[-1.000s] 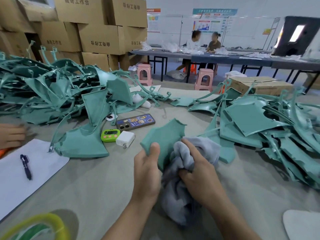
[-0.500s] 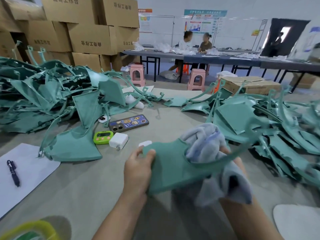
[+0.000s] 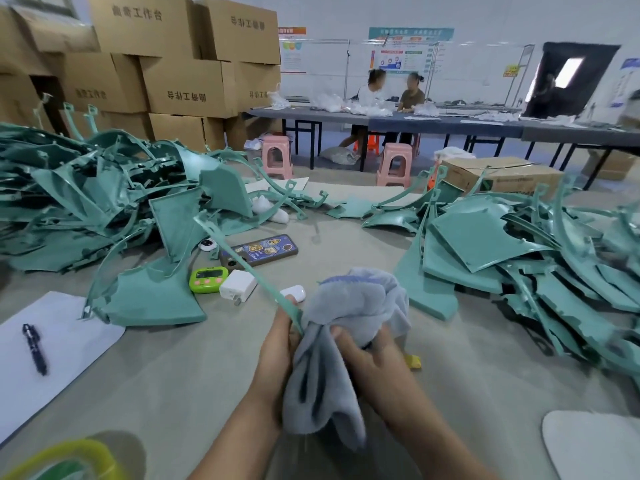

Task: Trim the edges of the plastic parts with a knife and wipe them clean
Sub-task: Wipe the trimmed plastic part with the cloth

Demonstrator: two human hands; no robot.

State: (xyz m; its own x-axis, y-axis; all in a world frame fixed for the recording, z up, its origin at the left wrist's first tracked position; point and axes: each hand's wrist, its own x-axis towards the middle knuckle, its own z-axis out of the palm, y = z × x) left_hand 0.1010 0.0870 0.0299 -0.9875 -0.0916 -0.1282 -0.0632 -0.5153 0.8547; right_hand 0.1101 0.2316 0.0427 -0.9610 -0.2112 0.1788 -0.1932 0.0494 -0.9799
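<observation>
Near left on the grey table (image 3: 180, 382): white paper sheet (image 3: 69, 327) with a dark pen (image 3: 34, 348) lying on it, and a yellow-green tape roll (image 3: 65, 457) at the bottom edge. Far left: big heap of teal plastic parts (image 3: 86, 202), stacked cardboard cartons (image 3: 180, 84) behind it. One loose teal part (image 3: 152, 299) lies flat at the heap's near edge. Just right of that, a cluster: green timer (image 3: 209, 279), white charger (image 3: 238, 285), phone (image 3: 259, 250) in a sticker case, small white earbud case (image 3: 295, 292). Centre near: left hand (image 3: 277, 344) is curled around the near end of the held teal part (image 3: 239, 259), thumb up on it. What shows of the part is a thin curved strip, running up and left over the charger, off the table. Rest of the part is under the cloth, can't tell its shape. Grey cloth (image 3: 349, 306) is bunched against the strip just right of the left hand, its tail hanging between the wrists. Right hand (image 3: 367, 355) has its fingers clenched into the cloth, touching it all round. Small yellow item (image 3: 412, 362) beside the right wrist, can't identify it. Right: second heap of teal parts (image 3: 519, 258), flatter and overlapping, with an open brown box (image 3: 502, 174) behind. Near right corner: pale rounded pad (image 3: 595, 445). Far centre: two pink stools (image 3: 277, 157) and two people seated at a long dark table (image 3: 450, 124).
</observation>
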